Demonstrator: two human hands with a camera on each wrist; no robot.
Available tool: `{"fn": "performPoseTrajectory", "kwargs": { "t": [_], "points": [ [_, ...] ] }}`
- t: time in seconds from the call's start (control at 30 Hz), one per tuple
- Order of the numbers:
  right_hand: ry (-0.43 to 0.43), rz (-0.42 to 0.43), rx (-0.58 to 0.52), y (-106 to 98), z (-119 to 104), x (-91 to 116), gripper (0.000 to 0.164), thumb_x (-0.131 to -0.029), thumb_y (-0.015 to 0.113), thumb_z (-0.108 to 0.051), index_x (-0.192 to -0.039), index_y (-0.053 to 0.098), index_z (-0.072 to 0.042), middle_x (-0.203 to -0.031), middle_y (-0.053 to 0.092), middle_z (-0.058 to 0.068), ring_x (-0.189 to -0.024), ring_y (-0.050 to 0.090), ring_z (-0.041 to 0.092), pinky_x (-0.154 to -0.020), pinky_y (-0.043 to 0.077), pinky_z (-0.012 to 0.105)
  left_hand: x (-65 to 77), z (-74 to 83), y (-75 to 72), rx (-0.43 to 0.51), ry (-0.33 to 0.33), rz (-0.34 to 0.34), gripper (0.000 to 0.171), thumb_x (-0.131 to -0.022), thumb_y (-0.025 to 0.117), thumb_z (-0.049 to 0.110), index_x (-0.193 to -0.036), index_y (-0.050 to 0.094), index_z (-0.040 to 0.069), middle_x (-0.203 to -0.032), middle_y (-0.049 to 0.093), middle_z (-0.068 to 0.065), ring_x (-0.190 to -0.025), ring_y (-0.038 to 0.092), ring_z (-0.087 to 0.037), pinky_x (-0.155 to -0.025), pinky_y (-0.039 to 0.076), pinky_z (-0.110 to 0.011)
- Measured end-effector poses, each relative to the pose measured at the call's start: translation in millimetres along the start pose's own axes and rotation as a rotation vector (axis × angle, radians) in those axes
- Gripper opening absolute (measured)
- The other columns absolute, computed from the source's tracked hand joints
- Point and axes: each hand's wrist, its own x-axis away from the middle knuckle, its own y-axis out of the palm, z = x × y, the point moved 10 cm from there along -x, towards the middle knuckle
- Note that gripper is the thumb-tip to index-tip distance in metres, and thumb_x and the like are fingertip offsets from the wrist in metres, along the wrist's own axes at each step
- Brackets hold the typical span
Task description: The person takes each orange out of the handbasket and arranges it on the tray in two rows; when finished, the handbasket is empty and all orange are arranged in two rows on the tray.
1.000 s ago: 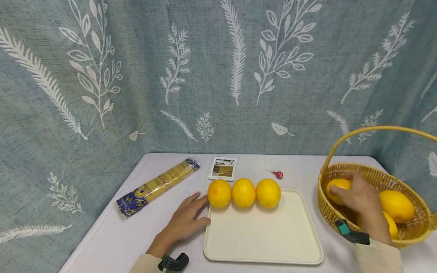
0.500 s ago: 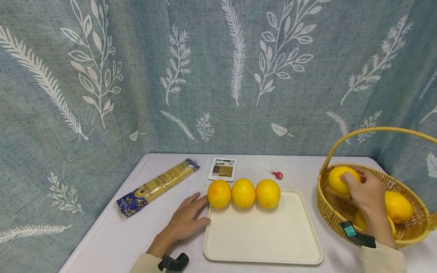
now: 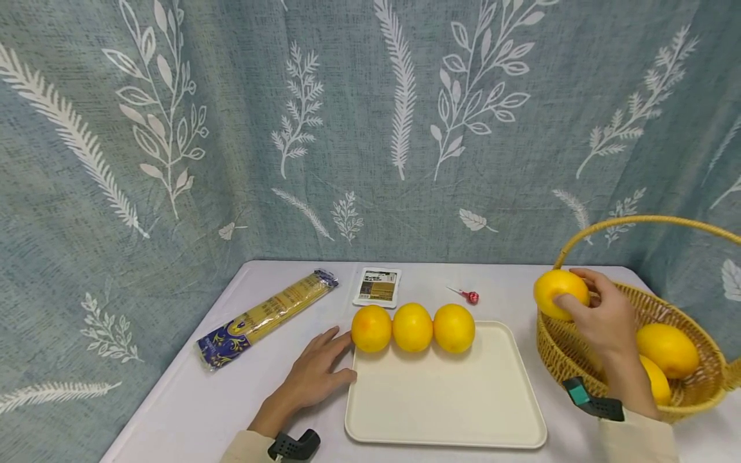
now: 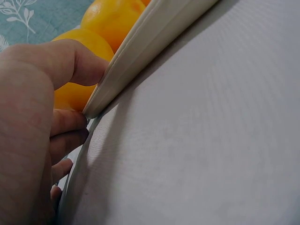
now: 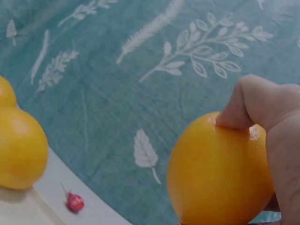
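My right hand (image 3: 604,315) grips an orange (image 3: 560,294) with the thumb in front and fingers behind, above the wicker basket's left rim. The right wrist view shows the thumb pressed on top of this orange (image 5: 220,171). Three more oranges stand in a touching row along the far edge of a cream tray (image 3: 446,405): a left one (image 3: 372,328), a middle one (image 3: 413,328) and a right one (image 3: 454,328). My left hand (image 3: 318,370) lies at the tray's left edge. Its thumb touches the rim, and a fingertip is against the left orange.
The wicker basket (image 3: 703,402) with its tall arched handle stands right of the tray, with more oranges (image 3: 668,350) inside. Behind the tray lie a flat packet (image 3: 377,287) and a red lollipop (image 3: 473,297). A pasta pack (image 3: 266,318) lies at the left. A patterned curtain (image 3: 370,128) hangs behind.
My right hand has lifted the orange out of the basket, up and then left over the rim. The left hand, the tray and its three oranges have stayed put.
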Motion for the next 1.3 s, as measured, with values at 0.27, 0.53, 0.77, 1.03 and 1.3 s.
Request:
{"fn": "performPoseTrajectory", "kwargs": {
  "t": [0.27, 0.53, 0.77, 1.03, 1.3],
  "points": [
    [-0.126, -0.015, -0.197, 15.7, -25.7, 6.7, 0.053, -0.092, 0.071, -0.015, -0.139, 0.053, 0.002, -0.126, 0.056, 0.015, -0.083, 0.056, -0.011, -0.07, 0.049, 0.005, 0.3, -0.1, -0.1, 0.002, 0.006, 0.002, 0.074, -0.084, 0.069, 0.041, -0.151, 0.05, 0.019, -0.16, 0.041, -0.009, -0.151, 0.029, -0.036, -0.117, 0.025, -0.067],
    [-0.216, -0.131, -0.276, 38.4, -46.9, 14.5, 0.057, -0.09, 0.069, -0.006, -0.144, 0.051, 0.001, -0.126, 0.053, 0.012, -0.089, 0.059, -0.006, -0.072, 0.053, 0.01, 0.8, 0.0, -0.3, 0.005, 0.007, -0.001, 0.074, -0.084, 0.069, 0.041, -0.152, 0.05, 0.02, -0.16, 0.041, -0.008, -0.151, 0.028, -0.035, -0.117, 0.025, -0.067],
    [-0.331, -0.194, -0.306, 54.7, -78.1, 27.3, 0.056, -0.083, 0.07, -0.003, -0.137, 0.058, 0.002, -0.123, 0.057, 0.016, -0.093, 0.058, 0.002, -0.072, 0.056, 0.016, 1.2, 0.4, -1.1, 0.004, 0.008, -0.001, 0.074, -0.084, 0.068, 0.041, -0.152, 0.05, 0.019, -0.16, 0.041, -0.008, -0.151, 0.028, -0.035, -0.117, 0.025, -0.067],
    [-0.413, -0.291, -0.358, 85.7, -105.0, 41.9, 0.056, -0.074, 0.075, -0.002, -0.129, 0.064, -0.001, -0.117, 0.063, 0.012, -0.094, 0.059, 0.013, -0.073, 0.06, 0.023, 0.8, 0.7, -1.4, 0.006, 0.011, 0.001, 0.073, -0.084, 0.068, 0.04, -0.152, 0.05, 0.018, -0.16, 0.041, -0.008, -0.151, 0.028, -0.034, -0.118, 0.025, -0.067],
    [-0.409, -0.44, -0.342, 123.8, -114.8, 58.1, 0.061, -0.07, 0.08, -0.009, -0.129, 0.064, -0.005, -0.121, 0.066, 0.013, -0.098, 0.063, 0.025, -0.077, 0.061, 0.029, 0.9, 2.1, -1.6, 0.001, 0.032, -0.002, 0.065, -0.092, 0.06, 0.037, -0.152, 0.049, 0.016, -0.16, 0.042, -0.003, -0.153, 0.025, -0.031, -0.12, 0.021, -0.065]
  ]
}}
